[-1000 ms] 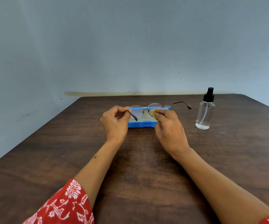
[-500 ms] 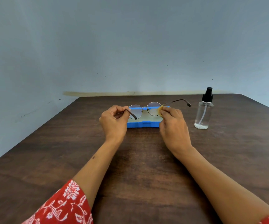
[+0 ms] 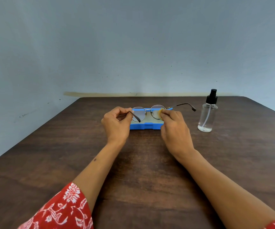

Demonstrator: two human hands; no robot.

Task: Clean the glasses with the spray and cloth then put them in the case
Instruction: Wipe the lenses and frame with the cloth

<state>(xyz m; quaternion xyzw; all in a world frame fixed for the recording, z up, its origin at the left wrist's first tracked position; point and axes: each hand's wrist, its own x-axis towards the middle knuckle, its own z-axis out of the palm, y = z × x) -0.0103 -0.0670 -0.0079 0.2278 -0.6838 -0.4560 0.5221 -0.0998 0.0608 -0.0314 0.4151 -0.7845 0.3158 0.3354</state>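
Step in hand: wiping the right-hand lens of the glasses, judged from the cloth pressed against it
Left hand: the left hand pinched the near temple arm between thumb and curled fingers, keeping the frame up off the surface
Right hand: the right hand gripped the small yellow cloth in its fingertips, against the lens; most of the cloth was hidden behind the hand, so how it was folded could not be told
Glasses: held in the air just above the open blue case, temples unfolded, the far one pointing toward the spray bottle
Case: lying flat and open, directly under the frame
Spray bottle: upright, near the right hand but apart from it
Progress: likely midway; the glasses were not yet in the case
Risk: a one-point pinch on a thin temple gave little support, so firm rubbing could twist the hinge or bend the frame
Risk: the outstretched temple could tip the bottle if the frame swung right
Risk: bare fingertips slipping past the cloth would smear the lens
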